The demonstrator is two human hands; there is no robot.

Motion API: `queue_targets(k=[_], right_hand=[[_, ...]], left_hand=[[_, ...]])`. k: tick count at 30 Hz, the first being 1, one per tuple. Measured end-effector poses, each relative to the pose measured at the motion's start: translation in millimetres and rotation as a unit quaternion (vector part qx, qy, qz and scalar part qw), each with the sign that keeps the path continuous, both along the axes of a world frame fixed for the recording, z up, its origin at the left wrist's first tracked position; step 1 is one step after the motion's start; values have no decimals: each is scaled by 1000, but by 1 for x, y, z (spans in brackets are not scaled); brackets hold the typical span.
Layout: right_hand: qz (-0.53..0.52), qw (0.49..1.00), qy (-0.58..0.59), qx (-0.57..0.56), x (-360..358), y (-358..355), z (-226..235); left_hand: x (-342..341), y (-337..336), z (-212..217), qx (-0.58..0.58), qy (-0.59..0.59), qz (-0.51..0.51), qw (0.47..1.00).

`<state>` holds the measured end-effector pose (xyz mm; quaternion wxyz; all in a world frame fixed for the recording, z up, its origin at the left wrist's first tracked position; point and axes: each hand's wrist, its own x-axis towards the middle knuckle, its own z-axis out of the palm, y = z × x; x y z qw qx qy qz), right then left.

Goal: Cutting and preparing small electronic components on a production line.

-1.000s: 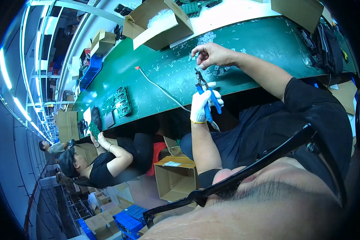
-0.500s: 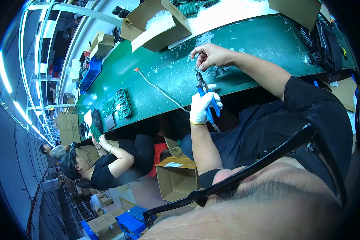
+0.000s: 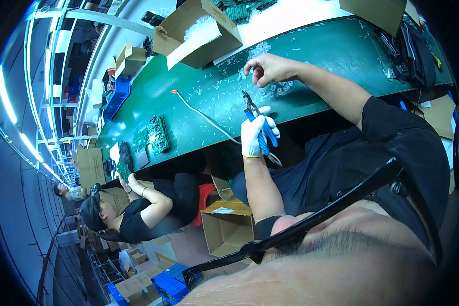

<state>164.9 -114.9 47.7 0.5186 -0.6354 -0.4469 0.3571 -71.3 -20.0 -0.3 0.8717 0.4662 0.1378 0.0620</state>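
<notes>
My left hand [image 3: 254, 136], in a white knit glove, is wrapped round the blue handles of a pair of cutting pliers [image 3: 250, 105]. The jaws point up over the table's near edge. Just above and to the right is my bare right hand [image 3: 273, 69], its fingers curled and the thumb drawn in. Whatever lies between these fingertips is too small to make out. A small gap separates the fingertips from the plier jaws. Small clear plastic pieces [image 3: 276, 91] lie under my right wrist, and a further pile of clear pieces [image 3: 260, 49] lies beyond the hand.
Thin clear scraps litter the green tabletop [image 3: 331, 51]. A white hose with a red tip [image 3: 201, 113] crosses it on the left. An open carton [image 3: 199, 35] stands at the back, a black bag [image 3: 415, 58] far right. A co-worker [image 3: 137, 209] sits left, holding a green board.
The pliers have moved slightly left and down, away from my right fingertips. My right hand has shifted a little and its fingertips no longer meet the jaws.
</notes>
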Motion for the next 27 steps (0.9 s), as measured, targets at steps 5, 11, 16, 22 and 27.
queue_targets(k=[5,11,16,22,27], right_hand=[[56,958,-246,-135,19,-2,-2],[-152,941,-297,-59,38,7,-33],[-162,918,-358,-46,21,23,-52],[-182,896,-397,-82,26,22,-57],[-186,900,-381,-103,25,20,-54]], left_hand=[[-3,6,-9,-44,0,13,999],[-4,11,-12,-12,4,-6,1000],[-4,10,-8,1,-8,-3,1000],[-3,6,-7,8,1,-3,1000],[-3,5,-9,9,3,-8,1000]])
